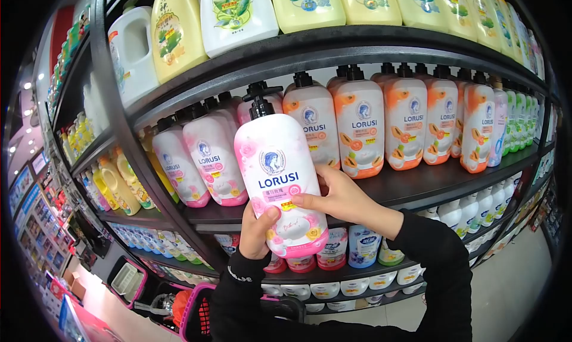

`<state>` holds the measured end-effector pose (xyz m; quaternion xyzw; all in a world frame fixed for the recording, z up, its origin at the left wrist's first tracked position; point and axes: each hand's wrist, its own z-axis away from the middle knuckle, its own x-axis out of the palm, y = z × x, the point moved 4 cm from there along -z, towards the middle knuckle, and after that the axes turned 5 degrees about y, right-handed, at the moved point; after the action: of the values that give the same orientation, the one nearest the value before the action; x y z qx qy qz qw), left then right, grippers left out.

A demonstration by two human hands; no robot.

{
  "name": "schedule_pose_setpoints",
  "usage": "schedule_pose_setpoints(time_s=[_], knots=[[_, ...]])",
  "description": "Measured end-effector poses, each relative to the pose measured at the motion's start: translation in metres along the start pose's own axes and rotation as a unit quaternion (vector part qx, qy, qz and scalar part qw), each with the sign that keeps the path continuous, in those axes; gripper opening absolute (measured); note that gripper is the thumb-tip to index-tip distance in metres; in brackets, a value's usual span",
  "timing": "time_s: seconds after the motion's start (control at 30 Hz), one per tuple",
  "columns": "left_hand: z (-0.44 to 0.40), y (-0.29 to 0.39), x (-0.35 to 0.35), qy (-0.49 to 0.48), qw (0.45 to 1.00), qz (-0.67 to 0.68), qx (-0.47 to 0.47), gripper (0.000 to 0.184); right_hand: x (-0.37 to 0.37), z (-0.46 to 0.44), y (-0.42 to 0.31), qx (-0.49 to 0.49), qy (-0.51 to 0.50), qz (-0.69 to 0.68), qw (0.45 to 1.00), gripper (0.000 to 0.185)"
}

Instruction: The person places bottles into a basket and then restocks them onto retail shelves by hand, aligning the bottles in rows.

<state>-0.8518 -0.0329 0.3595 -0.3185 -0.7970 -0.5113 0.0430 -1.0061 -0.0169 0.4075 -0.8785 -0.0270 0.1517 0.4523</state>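
Between my two hands I hold a white and pink LORUSI pump bottle (280, 163), its label facing me and its black pump at the top, tilted slightly left. My left hand (256, 230) grips its lower left side, thumb on the front. My right hand (335, 194) wraps round its right side, thumb also on the front. Behind it on the middle shelf stand matching pink bottles (213, 151) to the left. Orange papaya-pattern LORUSI bottles (360, 124) line the shelf to the right.
Large yellow and white bottles (307, 7) fill the shelf above. Lower shelves carry more bottles, among them a blue one (364, 246). A dark upright post (113, 62) divides the shelving at left. Pink-rimmed baskets (189, 309) stand on the floor below left.
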Motion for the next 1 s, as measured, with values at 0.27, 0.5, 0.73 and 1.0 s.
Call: schedule_pose_setpoints(time_s=[0.27,0.5,0.73,1.0], knots=[[-0.031,0.008,-0.01,-0.029,0.999,-0.032,-0.011,0.057,-0.008,-0.029,0.014,-0.031,0.016,-0.002,0.999,0.059],[-0.058,0.007,-0.026,-0.061,0.996,-0.069,-0.01,0.058,-0.013,-0.049,0.028,-0.043,-0.007,-0.006,0.999,0.059],[-0.067,0.001,-0.037,-0.058,0.995,-0.084,-0.011,0.059,-0.009,-0.056,0.038,-0.017,-0.021,-0.08,0.996,0.056],[-0.068,0.004,-0.034,-0.076,0.994,-0.08,-0.024,0.064,-0.009,-0.056,0.037,-0.009,0.014,-0.071,0.997,0.055]])
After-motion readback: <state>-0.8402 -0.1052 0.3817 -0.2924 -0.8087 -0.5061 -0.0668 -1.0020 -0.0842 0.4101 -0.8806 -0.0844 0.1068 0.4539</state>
